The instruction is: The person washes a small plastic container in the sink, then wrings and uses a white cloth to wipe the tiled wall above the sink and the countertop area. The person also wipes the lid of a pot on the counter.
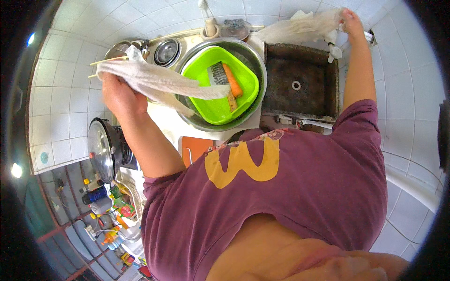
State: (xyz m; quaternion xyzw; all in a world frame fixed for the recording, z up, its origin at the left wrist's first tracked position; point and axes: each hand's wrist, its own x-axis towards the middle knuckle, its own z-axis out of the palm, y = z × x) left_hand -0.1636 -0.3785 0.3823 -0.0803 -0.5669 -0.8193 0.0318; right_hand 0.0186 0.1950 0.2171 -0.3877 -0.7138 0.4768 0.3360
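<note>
My left hand is raised at the upper left, its fingers closed on a whitish cloth that trails over a green plastic basin. Inside the basin lie a carrot and a cleaver with a wooden handle, partly hidden by the cloth. The basin rests in a large metal bowl. At the upper right, my right hand grips the end of another pale cloth, stretched above the far edge of the dark sink.
Stacked metal bowls stand left of the basin. A small dish is by the back wall. A white tap is at the sink's right corner. A lidded pan, bottles and a basket line the left side.
</note>
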